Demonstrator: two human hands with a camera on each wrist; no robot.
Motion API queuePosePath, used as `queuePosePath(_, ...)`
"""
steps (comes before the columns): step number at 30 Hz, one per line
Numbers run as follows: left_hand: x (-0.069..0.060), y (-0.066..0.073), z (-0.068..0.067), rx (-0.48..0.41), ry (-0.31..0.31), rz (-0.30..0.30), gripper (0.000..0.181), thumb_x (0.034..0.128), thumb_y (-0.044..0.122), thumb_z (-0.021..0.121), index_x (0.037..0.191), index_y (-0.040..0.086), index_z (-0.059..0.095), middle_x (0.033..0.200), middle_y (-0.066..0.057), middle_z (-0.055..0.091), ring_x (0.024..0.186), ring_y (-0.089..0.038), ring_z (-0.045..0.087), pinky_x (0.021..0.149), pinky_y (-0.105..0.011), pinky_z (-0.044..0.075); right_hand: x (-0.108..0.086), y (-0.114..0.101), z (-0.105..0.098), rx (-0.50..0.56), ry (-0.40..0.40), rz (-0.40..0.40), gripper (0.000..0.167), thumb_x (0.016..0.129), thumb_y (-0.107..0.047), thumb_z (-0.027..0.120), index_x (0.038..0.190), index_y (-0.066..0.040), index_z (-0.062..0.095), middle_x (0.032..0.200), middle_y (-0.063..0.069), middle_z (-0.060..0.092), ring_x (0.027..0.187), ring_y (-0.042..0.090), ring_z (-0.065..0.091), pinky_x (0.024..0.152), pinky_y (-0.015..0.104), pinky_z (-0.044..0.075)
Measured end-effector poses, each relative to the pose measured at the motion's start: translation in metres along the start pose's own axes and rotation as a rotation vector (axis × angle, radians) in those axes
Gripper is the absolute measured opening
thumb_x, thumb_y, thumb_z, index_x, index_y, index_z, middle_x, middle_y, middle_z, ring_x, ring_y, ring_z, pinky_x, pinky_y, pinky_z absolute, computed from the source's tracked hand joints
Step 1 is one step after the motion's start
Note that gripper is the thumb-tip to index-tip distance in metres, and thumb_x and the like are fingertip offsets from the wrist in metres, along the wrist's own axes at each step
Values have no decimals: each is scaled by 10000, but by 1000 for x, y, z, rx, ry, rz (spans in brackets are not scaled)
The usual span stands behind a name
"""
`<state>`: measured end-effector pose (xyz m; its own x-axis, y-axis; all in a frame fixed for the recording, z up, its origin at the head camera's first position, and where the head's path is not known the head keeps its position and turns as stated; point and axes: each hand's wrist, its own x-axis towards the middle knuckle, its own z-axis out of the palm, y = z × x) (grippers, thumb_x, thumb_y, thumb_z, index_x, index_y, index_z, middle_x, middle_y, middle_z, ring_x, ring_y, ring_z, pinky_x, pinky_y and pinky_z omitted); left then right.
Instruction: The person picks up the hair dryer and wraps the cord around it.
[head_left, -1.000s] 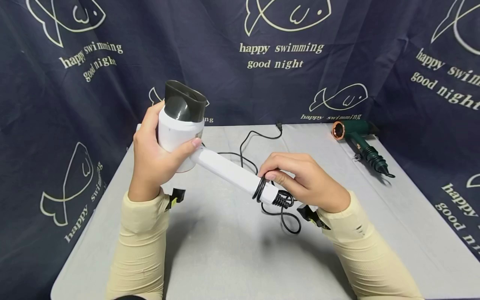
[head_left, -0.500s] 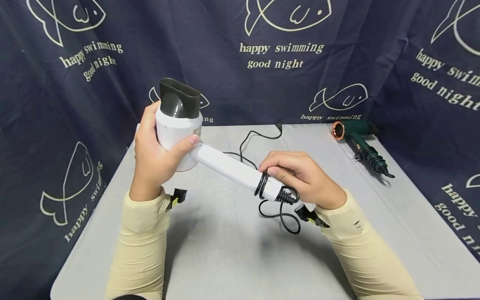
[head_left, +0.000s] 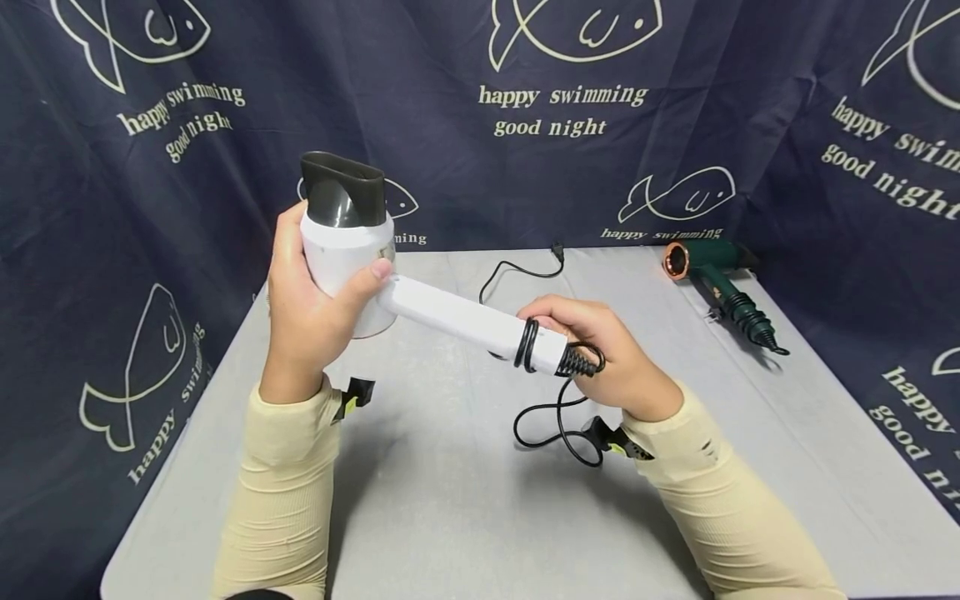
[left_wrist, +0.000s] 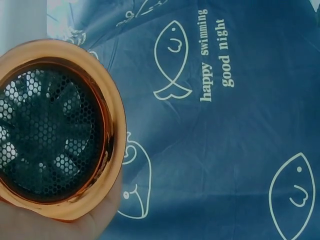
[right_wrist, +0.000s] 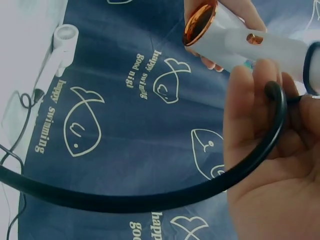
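Observation:
A white hair dryer [head_left: 450,312] with a black nozzle [head_left: 341,192] is held above the table. My left hand [head_left: 303,317] grips its barrel, thumb near the handle joint; its copper-rimmed grille [left_wrist: 115,115] fills the left side of the left wrist view. The black cord [head_left: 527,344] is wound round the handle's end in a few turns. My right hand [head_left: 622,358] is behind that end, partly hidden by it. In the right wrist view, the right hand's curled fingers [right_wrist: 265,75] hold the cord [right_wrist: 150,204], which sweeps away in a wide arc.
A dark green hair dryer [head_left: 720,262] lies at the table's back right, its cord coiled round its handle. Another white hair dryer [right_wrist: 66,42] with a cord shows in the right wrist view. A black plug [head_left: 557,250] lies at the table's back edge, before the blue curtain [head_left: 450,150].
The hair dryer's nozzle has shifted left and a little up, and its handle has swung to a flatter slant. My right hand has moved from above the handle's end to behind it.

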<state>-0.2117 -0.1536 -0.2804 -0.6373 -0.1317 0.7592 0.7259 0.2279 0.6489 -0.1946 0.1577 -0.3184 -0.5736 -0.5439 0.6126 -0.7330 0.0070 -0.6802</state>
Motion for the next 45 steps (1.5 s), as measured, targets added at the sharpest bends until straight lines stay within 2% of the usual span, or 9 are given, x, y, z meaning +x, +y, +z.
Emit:
queuePosePath(3,0,1,1,-15,36,-18,695,748,180,852,1368,93,552,1189,-15,649,1005,-230,641,835,-293,504,1,0,6,43,-22,47,305,1028,84,398,1085,-17,680,887,102,702,760,184,669,679,319,584)
queuePosePath(6,0,1,1,-11,74,-36,694,747,182,853,1365,102,547,1170,-2,653,991,-223,642,835,-288,500,2,-1,13,33,-38,92,245,1055,55,426,1044,-18,659,890,95,681,751,187,665,697,321,594)
queuePosePath(9,-1,1,0,22,80,-35,704,757,202,851,1381,109,539,1141,9,658,971,-219,639,819,-293,498,3,-2,18,33,-29,113,223,1058,49,425,1012,1,637,872,95,664,734,202,664,689,324,600)
queuePosePath(16,-1,1,1,54,102,-60,709,758,211,851,1386,124,534,1116,33,663,957,-197,636,812,-271,490,3,-7,24,-42,-25,130,241,1023,69,389,935,-49,580,807,62,663,558,133,649,541,296,567)
queuePosePath(20,0,1,1,54,96,-29,718,765,228,851,1396,114,527,1126,29,662,966,-207,638,815,-286,495,2,-9,24,-174,-40,105,260,1061,-5,408,890,-121,566,740,-46,593,533,57,539,521,229,478)
queuePosePath(26,0,0,2,49,117,-29,728,766,239,857,1398,124,516,1132,24,665,976,-213,636,812,-292,493,3,-10,25,-381,-30,67,277,1097,-149,444,841,-202,537,705,-135,495,652,18,482,677,201,432)
queuePosePath(35,1,8,7,38,218,-120,713,778,169,828,1396,86,482,1130,7,652,996,-182,626,862,-270,481,0,-13,30,-480,-44,25,110,1082,-138,492,1002,-141,567,775,-117,556,664,9,513,641,202,459)
queuePosePath(39,1,7,7,41,214,-122,724,788,181,838,1406,94,471,1131,-1,653,1002,-195,629,870,-286,489,-1,-13,30,-527,-52,1,102,1081,-153,491,1011,-148,565,790,-124,597,664,-3,519,629,191,455)
queuePosePath(45,-1,3,7,113,213,-132,752,780,254,854,1418,148,471,1114,10,655,974,-178,632,847,-286,499,-1,-16,28,-600,-68,-35,95,1074,-162,498,1012,-150,569,779,-149,590,661,-13,517,636,202,463)
